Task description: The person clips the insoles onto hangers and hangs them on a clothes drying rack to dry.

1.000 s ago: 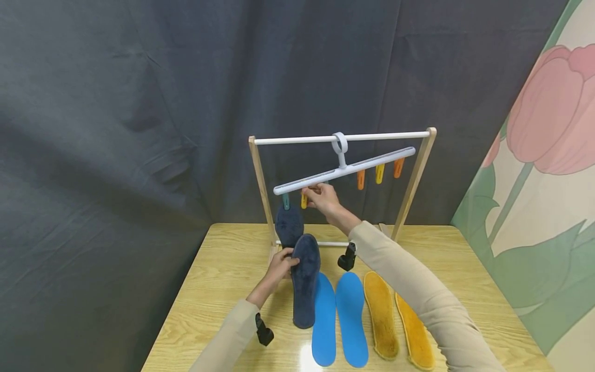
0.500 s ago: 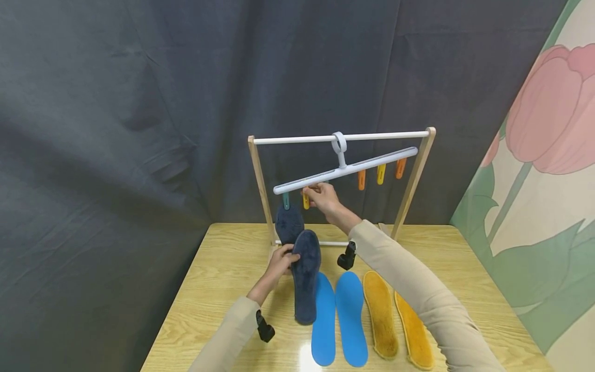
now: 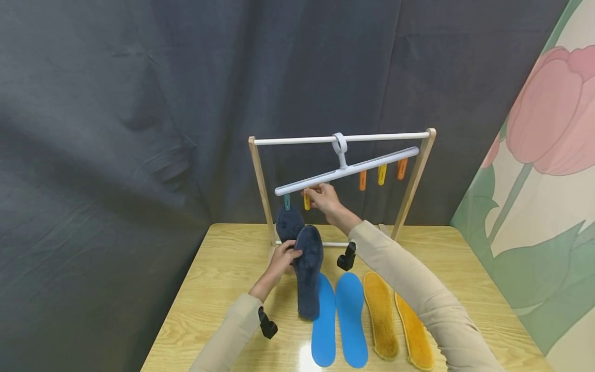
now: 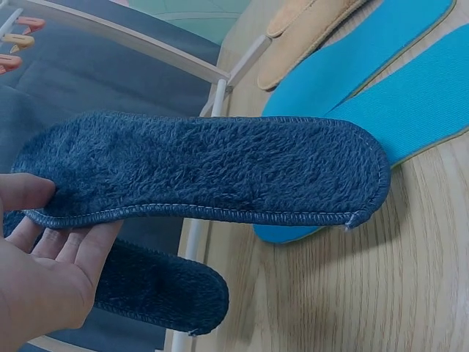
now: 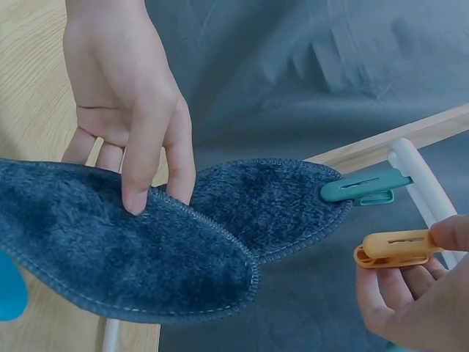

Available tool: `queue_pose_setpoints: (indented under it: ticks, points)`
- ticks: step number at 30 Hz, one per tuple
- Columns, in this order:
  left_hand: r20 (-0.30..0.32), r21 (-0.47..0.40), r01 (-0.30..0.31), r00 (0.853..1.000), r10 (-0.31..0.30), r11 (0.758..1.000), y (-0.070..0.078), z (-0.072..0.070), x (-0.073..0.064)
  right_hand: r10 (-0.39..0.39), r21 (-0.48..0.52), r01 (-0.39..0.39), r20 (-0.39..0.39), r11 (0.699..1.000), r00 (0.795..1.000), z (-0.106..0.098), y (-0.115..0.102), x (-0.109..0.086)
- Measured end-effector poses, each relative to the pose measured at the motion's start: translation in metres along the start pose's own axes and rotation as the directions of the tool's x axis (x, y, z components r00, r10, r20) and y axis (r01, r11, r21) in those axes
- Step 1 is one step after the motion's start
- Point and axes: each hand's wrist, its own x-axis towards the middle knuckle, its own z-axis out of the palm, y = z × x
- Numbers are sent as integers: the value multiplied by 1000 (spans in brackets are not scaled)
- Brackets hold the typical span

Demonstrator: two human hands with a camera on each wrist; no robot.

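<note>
My left hand [image 3: 281, 260] pinches a fuzzy dark blue insole [image 3: 309, 274] by its side edge, thumb on the plush face and fingers behind, as the left wrist view shows. Up at the hanger [image 3: 346, 170], my right hand [image 3: 325, 199] holds a yellow clip [image 5: 396, 248] between thumb and fingers. The clip's nose points toward the held insole, with a gap between them in the right wrist view. A second dark blue insole [image 5: 267, 209] hangs from a teal clip [image 5: 366, 188] at the hanger's left end, partly behind the held one.
The hanger tilts down to the left on a wooden rack's white rail [image 3: 386, 137]. Orange clips [image 3: 402, 169] and a yellow one hang at its right. Two blue insoles [image 3: 351, 320] and two mustard insoles [image 3: 381, 315] lie on the wooden table [image 3: 223, 289].
My left hand has raised the held insole a little, toward the hanger. My right hand stays at the yellow clip, which has shifted slightly to the right.
</note>
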Motion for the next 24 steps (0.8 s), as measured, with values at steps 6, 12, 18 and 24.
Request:
queue_pose_setpoints:
  ticks: [6,12,18,24]
  points:
    - [-13,19,-14,1000,14,1000,-10,1,6,1,-6,-1,-4,1000,1000,0,1,-2]
    - [-45,79,-33,998,37,996,-3,2,8,1,-5,-1,-10,1000,1000,1,0,-2]
    - [-95,72,-39,994,46,997,4,3,11,-1,-11,1,-12,1000,1000,0,-1,-3]
    - [-90,40,-44,995,47,998,14,4,11,-6,-7,6,-9,1000,1000,-1,-1,-4]
